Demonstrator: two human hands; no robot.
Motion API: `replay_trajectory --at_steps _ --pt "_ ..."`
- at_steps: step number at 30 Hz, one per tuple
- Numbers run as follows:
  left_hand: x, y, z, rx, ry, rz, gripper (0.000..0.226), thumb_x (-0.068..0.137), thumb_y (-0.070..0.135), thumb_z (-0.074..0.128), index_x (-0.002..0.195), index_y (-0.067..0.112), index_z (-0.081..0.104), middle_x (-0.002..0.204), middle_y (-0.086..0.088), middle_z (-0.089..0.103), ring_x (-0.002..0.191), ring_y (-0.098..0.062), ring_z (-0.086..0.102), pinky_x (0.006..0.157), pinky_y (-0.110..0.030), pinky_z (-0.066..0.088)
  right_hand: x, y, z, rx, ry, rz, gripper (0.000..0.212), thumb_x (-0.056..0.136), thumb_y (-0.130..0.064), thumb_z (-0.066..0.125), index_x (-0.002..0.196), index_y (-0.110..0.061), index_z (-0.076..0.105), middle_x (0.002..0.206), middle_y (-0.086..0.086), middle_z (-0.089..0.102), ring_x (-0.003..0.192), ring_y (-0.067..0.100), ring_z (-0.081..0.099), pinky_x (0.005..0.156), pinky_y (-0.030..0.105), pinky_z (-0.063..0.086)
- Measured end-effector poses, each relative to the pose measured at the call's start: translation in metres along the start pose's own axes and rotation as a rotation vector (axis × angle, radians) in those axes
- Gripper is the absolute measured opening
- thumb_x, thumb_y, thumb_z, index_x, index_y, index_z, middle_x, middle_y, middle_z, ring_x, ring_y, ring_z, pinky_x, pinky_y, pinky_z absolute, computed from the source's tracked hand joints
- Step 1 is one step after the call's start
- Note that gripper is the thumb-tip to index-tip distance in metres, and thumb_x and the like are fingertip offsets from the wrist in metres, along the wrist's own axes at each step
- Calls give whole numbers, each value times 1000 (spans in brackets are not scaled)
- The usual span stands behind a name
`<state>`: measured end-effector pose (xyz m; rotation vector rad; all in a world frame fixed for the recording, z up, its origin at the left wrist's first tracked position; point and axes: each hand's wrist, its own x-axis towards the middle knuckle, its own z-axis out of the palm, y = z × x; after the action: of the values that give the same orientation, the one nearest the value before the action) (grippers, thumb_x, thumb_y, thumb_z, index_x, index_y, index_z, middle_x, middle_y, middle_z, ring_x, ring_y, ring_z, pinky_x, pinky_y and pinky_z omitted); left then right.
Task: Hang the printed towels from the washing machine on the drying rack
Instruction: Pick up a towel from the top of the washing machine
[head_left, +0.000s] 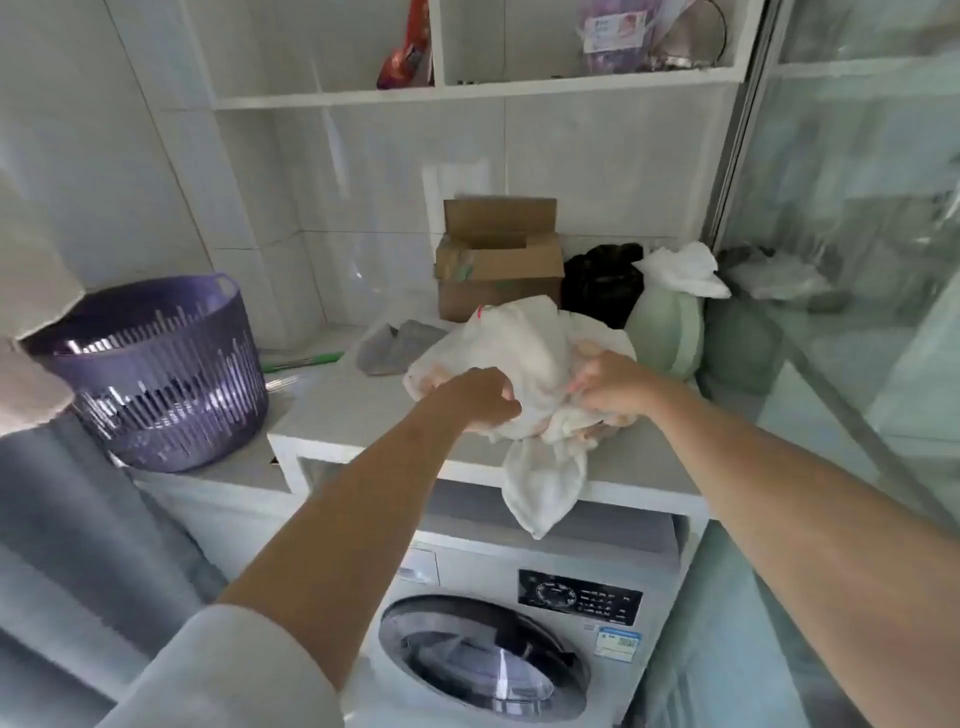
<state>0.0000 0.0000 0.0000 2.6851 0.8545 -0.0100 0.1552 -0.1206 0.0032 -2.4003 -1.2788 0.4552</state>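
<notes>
– Towels (524, 358): where do they sit in the head view?
– Centre of the frame, a pale crumpled bundle on the table (337, 410) above the washing machine (550, 582), with one end drooping over the front edge. Faint pinkish patches show, but the print is too blurred to read.
– And the hands?
– The left hand (483, 397) is clenched on the bundle's left side, its fingers (506, 404) curled into the cloth. The right hand (610, 389) pinches the right side, its fingers (584, 385) bunched on a fold. Both arms reach in from the bottom of the frame.
– What else is about?
– A purple laundry basket (156, 374) at the left, a cardboard box (498, 265) behind the bundle and a green bag (667, 332) to its right. The machine door (483, 660) at the bottom looks closed. No drying rack is in sight.
– So which step?
– Sorting the heap, I'd judge, to work one towel free. Next it wants lifting clear, shaking open and carrying to the rack, wherever that stands.
</notes>
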Motion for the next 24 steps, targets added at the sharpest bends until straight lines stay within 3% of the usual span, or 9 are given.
replay_trajectory --at_steps 2,5,7,9,13,15,18,21,24 --pt "24 3 3 -26 -39 5 38 92 37 47 122 19 60 122 -4 61 109 -26 58 89 -35 48 9 7 -1 -23 -64 89 29 87 -10 55 114 -14 66 99 5 63 68 14 55 56 20 44" --pt "60 9 7 -86 -111 63 31 90 35 49 112 18 63 117 -6 64 107 -27 60 94 -39 49 26 24 6 -95 -163 192 46 78 -2 61 120 -19 61 103 7 65 76 20 64 65 29 55" --pt "88 13 8 -139 -145 127 23 90 32 51 98 15 63 107 -7 66 105 -27 62 95 -38 49 46 36 8 -36 -151 265 53 73 6 63 116 -24 58 108 8 62 73 17 63 51 21 52" --pt "111 17 13 -164 -197 196 27 92 29 53 102 7 65 106 -9 66 99 -25 62 92 -34 48 62 42 9 88 -98 304 44 74 8 62 108 -20 60 106 8 60 67 13 61 39 15 43" --pt "153 28 23 -158 -300 268 29 87 41 61 100 15 56 83 3 55 86 -18 54 74 -28 41 95 44 1 98 57 251 23 89 -15 59 112 -12 63 102 3 62 90 19 62 69 26 50" --pt "170 34 18 -139 -245 318 32 89 37 61 111 14 55 93 1 57 93 -18 57 80 -30 44 107 37 -10 147 139 248 7 91 -23 56 90 -19 61 89 0 59 85 21 57 64 27 43" --pt "191 35 -2 -212 -165 311 41 86 26 61 123 11 57 105 -5 59 106 -27 60 91 -37 50 123 26 -31 325 243 264 32 88 -18 54 61 -21 36 63 -3 33 60 19 35 44 23 31" --pt "206 30 -39 -91 -59 274 29 83 22 59 112 17 60 90 -1 58 88 -21 61 72 -35 51 131 10 -57 357 303 199 27 85 -19 64 68 -12 44 62 0 34 54 15 33 40 20 31" --pt "219 21 -76 -14 153 214 23 89 14 52 109 12 62 102 -6 63 104 -29 62 77 -33 46 142 -5 -83 211 305 85 32 77 -33 77 89 -7 61 72 -2 48 61 11 44 51 20 31"
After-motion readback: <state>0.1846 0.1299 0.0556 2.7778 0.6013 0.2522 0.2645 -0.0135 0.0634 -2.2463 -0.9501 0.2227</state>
